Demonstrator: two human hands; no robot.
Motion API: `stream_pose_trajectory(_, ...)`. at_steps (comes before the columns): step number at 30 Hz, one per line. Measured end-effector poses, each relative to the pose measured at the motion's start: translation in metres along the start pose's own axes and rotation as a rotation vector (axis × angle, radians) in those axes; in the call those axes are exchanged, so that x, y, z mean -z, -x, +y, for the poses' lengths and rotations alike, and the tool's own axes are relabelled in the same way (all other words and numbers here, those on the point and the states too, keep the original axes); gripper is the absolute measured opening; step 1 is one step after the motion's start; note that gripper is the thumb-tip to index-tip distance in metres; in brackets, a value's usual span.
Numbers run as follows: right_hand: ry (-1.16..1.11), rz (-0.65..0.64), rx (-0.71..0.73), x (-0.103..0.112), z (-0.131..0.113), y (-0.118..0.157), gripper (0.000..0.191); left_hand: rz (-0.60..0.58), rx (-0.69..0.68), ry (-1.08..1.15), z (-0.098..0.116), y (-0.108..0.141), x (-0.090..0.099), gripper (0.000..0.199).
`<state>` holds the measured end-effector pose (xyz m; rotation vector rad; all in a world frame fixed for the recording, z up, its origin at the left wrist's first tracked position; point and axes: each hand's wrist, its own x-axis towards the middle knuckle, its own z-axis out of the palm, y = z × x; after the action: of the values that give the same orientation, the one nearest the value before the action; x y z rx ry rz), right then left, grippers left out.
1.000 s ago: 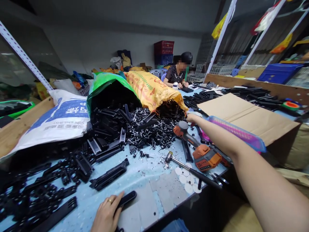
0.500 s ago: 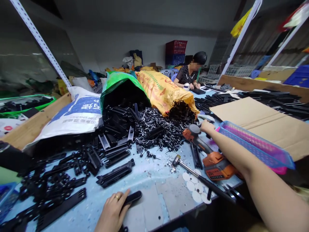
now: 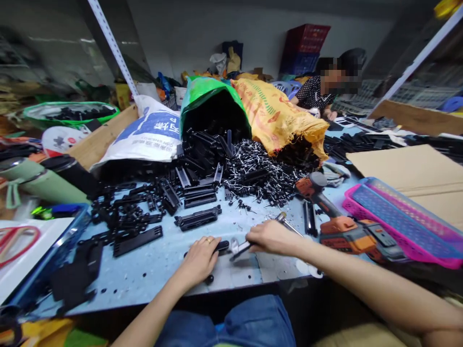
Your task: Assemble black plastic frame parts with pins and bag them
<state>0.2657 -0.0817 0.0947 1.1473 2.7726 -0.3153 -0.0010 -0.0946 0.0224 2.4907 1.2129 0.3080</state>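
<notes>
My left hand point(image 3: 199, 258) is closed on a black plastic part point(image 3: 222, 246) at the table's front edge; the part's rounded end sticks out to the right. Just right of it, my right hand point(image 3: 267, 237) has its fingers closed round a small tool or piece with a pale, shiny end point(image 3: 237, 246), blurred, so its kind is unclear. Behind the right hand lies a hammer point(image 3: 284, 219) with a metal head. An orange and grey power drill point(image 3: 343, 231) rests to the right. Another black assembled part point(image 3: 198, 218) lies behind my left hand.
Black pins point(image 3: 256, 176) are heaped before a green sack point(image 3: 213, 96) and a yellow sack point(image 3: 278, 115). Black parts point(image 3: 126, 212) cover the left. Pink and blue baskets point(image 3: 401, 221) and cardboard point(image 3: 412, 168) stand right. Another person point(image 3: 318, 91) sits behind.
My right hand has come from beside the drill's far end to the front, next to my left hand, with something in it. The view has turned left and down.
</notes>
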Motion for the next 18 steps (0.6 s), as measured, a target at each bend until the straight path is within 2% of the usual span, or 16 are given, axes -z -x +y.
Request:
stream_pose_trajectory(2,0.047,-0.035,0.037,-0.029,-0.027,-0.012,0.037,-0.039,0.011,0.013,0.005,-0.002,0.003,0.039)
stream_pose_trajectory(5,0.073,-0.026,-0.03,-0.049,-0.038,-0.018,0.037,-0.053,0.04,0.034,0.011,-0.006,0.006,0.045)
stream_pose_trajectory(11,0.032,-0.038,-0.108,-0.047,-0.042,-0.009,0.036,-0.02,0.021,0.034,0.018,-0.012,0.004,0.058)
stream_pose_trajectory(18,0.031,0.032,-0.17,-0.042,-0.053,-0.003,0.036,0.018,0.025,0.071,0.017,-0.008,0.003,0.065)
